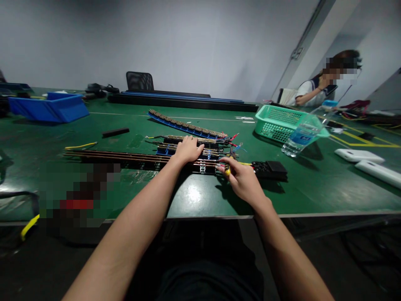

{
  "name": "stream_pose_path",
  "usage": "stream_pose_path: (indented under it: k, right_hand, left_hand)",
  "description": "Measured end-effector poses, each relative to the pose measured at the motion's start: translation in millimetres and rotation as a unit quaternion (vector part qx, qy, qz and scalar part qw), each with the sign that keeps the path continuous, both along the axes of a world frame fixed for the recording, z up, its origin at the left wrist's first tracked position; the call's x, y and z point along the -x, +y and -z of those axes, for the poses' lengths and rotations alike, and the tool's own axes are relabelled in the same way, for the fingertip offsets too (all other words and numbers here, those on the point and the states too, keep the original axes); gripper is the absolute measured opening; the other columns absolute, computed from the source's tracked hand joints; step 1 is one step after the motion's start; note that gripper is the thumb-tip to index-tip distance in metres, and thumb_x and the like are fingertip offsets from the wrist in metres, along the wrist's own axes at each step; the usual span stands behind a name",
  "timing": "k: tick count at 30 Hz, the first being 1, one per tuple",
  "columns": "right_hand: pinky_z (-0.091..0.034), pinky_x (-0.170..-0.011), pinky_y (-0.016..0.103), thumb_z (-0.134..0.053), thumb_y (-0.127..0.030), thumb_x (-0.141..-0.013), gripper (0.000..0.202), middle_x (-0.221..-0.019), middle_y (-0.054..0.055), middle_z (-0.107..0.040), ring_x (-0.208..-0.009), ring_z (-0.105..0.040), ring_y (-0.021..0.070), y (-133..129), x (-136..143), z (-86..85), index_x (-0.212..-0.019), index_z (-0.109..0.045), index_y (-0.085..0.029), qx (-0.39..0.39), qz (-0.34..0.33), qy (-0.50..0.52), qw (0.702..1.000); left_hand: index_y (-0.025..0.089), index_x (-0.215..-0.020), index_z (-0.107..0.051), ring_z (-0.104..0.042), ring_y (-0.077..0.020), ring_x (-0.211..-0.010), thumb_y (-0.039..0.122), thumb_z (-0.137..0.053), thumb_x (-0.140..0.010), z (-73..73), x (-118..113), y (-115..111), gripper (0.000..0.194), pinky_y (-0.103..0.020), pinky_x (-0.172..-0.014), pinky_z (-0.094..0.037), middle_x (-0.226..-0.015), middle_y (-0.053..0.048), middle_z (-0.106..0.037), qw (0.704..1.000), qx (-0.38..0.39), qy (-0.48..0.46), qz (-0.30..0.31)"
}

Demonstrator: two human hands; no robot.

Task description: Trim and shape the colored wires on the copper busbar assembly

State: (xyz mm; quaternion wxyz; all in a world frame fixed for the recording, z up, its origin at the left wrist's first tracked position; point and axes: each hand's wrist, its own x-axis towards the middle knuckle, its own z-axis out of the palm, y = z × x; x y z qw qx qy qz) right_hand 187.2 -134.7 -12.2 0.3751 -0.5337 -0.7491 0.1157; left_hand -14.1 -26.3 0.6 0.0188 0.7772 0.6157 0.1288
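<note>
My left hand (189, 149) lies with fingers spread on black-and-blue track pieces (167, 147) with copper-coloured rods along them. My right hand (244, 179) is closed around small pliers (227, 168) with yellow-and-black handles, at the right end of a long black strip (138, 159) with copper-coloured rods. The pliers' jaws are hard to make out. Just right of that hand is a black block (270, 169), with red and yellow wires on its left side. Beyond the hands sits a curved blue-based track piece (184, 124), red and blue wires at its right end.
A green basket (275, 117) and a water bottle (297, 140) stand to the right, near white devices (360, 156). A blue bin (59, 109) is at left. Long black bars (184, 101) lie at the back. Another person (316, 90) sits at far right.
</note>
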Motion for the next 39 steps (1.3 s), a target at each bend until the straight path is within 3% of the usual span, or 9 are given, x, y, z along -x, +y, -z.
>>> stream_pose_path:
  k: [4,8,11,16,22,33,39]
  right_hand:
    - [-0.041,-0.054,0.025,-0.065,-0.053,-0.091,0.038,-0.075,0.004,-0.071,-0.057,-0.056,0.0138,-1,-7,-6.1,-0.102,-0.073,-0.018,-0.003,0.026,0.211,0.977]
    - [-0.025,-0.036,0.02,-0.07,-0.064,-0.085,0.052,-0.071,-0.001,-0.066,-0.038,-0.034,0.005,-9,-10,-14.3,-0.11,-0.066,-0.019,0.027,0.002,0.417,0.909]
    - [-0.022,-0.034,0.018,-0.075,-0.063,-0.081,0.052,-0.073,-0.002,-0.065,-0.036,-0.032,0.0022,-15,-7,-18.3,-0.109,-0.065,-0.02,-0.004,0.003,0.485,0.875]
    - [-0.024,-0.033,0.016,-0.078,-0.06,-0.081,0.049,-0.074,-0.003,-0.066,-0.036,-0.036,0.0014,-14,-5,-25.0,-0.106,-0.067,-0.019,-0.037,0.002,0.505,0.862]
    - [-0.025,-0.034,0.017,-0.071,-0.051,-0.092,0.036,-0.078,-0.002,-0.067,-0.037,-0.037,0.0014,-34,-3,-32.9,-0.112,-0.068,-0.022,-0.087,-0.02,0.493,0.865]
    - [-0.021,-0.04,0.019,-0.065,-0.047,-0.097,0.032,-0.089,0.002,-0.065,-0.045,-0.032,0.0025,-116,16,-12.6,-0.122,-0.069,-0.027,-0.024,-0.011,0.489,0.872]
    - [-0.02,-0.042,0.02,-0.062,-0.054,-0.096,0.037,-0.088,0.003,-0.063,-0.046,-0.031,0.0028,-137,20,-10.5,-0.12,-0.069,-0.028,0.031,0.031,0.517,0.855]
  left_hand:
    - [0.015,-0.139,-0.059,-0.046,-0.0319,-0.141,0.048,-0.04,-0.105,-0.7,1,-1,0.051,-0.045,-0.112,-0.042,-0.149,-0.017,-0.055,1.0,0.004,-0.003,-0.001]
    - [0.014,-0.14,-0.058,-0.045,-0.0327,-0.142,0.048,-0.039,-0.105,-1.4,1,-1,0.052,-0.046,-0.112,-0.042,-0.15,-0.018,-0.054,1.0,0.01,-0.006,0.001]
    - [0.014,-0.14,-0.058,-0.044,-0.0332,-0.143,0.047,-0.038,-0.105,-1.7,0,-1,0.052,-0.047,-0.112,-0.042,-0.151,-0.018,-0.053,1.0,0.012,-0.005,-0.001]
    - [0.015,-0.141,-0.057,-0.044,-0.0323,-0.144,0.049,-0.039,-0.105,-1.7,0,-1,0.052,-0.047,-0.113,-0.042,-0.152,-0.018,-0.053,1.0,0.013,-0.005,-0.001]
    - [0.017,-0.139,-0.059,-0.045,-0.0318,-0.143,0.048,-0.039,-0.105,-2.6,-1,0,0.049,-0.047,-0.113,-0.041,-0.15,-0.017,-0.054,1.0,0.015,-0.003,-0.003]
    - [0.017,-0.138,-0.059,-0.045,-0.0311,-0.142,0.049,-0.041,-0.105,-2.2,0,-1,0.049,-0.045,-0.113,-0.042,-0.149,-0.016,-0.055,1.0,0.014,-0.005,-0.003]
    - [0.017,-0.14,-0.058,-0.045,-0.0312,-0.142,0.048,-0.041,-0.105,-4.2,0,-3,0.049,-0.045,-0.113,-0.042,-0.149,-0.016,-0.055,1.0,0.019,-0.01,-0.005]
